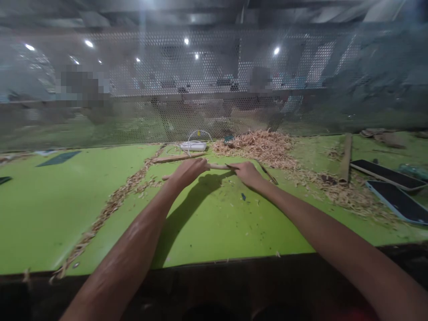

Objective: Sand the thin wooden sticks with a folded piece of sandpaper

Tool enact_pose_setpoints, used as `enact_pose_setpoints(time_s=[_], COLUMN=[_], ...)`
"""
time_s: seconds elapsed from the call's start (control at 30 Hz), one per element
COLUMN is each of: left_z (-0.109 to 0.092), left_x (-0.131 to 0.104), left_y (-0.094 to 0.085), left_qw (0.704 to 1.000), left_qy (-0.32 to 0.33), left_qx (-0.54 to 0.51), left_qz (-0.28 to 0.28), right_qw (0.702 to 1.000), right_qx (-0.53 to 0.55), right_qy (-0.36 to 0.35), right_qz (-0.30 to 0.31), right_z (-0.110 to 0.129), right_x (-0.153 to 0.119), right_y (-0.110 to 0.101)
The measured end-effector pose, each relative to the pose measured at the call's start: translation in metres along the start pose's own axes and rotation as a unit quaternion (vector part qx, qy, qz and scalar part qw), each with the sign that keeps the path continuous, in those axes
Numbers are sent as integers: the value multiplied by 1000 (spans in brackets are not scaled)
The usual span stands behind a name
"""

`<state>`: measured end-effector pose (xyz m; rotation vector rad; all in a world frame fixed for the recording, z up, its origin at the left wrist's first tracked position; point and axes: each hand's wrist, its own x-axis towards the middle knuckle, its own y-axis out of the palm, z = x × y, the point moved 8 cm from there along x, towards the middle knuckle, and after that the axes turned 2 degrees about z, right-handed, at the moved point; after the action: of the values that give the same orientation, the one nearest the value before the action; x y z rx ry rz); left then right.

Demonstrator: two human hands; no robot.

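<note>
A pale, slim wooden stick (218, 166) lies level just above the green tabletop. Wrapped around its middle is my left hand (190, 170), and the stick's other end pokes out beyond the wrist. At the right end of the stick, my right hand (246, 173) is closed with a thin dark tip (231, 166) showing at its fingers, touching or very near the wood. The rest of that small dark tool is hidden in the fist. A narrow dark strip (267, 173) rests on the table just right of this hand.
Curly wood shavings (264, 147) are heaped at the back against a perforated metal screen (200, 107). More shavings line a table seam (113, 203) on the left. A white power strip (193, 146), a flat wood piece (179, 158) and two phones (399, 200) lie around.
</note>
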<state>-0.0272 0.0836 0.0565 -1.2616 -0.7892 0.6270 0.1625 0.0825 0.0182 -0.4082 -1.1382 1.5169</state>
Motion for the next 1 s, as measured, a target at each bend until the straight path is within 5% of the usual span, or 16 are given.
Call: enact_pose_setpoints(time_s=[0.1,0.27,0.47,0.67,0.87,1.0], left_z=[4,-6,1,16,21,21], left_x=[1,-3,0,-3,-8,-11], left_y=[2,5,4,19,20,23], left_qw=[999,998,978,917,893,877], left_qy=[-31,1,-72,-137,-193,-205], left_qx=[-2,-11,-182,-362,-392,-417], left_qz=[20,69,67,94,107,122], right_qw=[999,991,997,993,999,994], right_qx=[-13,23,-1,51,-11,-20], right_qy=[32,-130,55,-98,16,-99], right_qz=[6,-3,-45,-49,-43,-34], right_z=[-1,51,-1,33,4,28], right_x=[0,-1,3,2,4,1], right_y=[4,12,-3,7,-1,9])
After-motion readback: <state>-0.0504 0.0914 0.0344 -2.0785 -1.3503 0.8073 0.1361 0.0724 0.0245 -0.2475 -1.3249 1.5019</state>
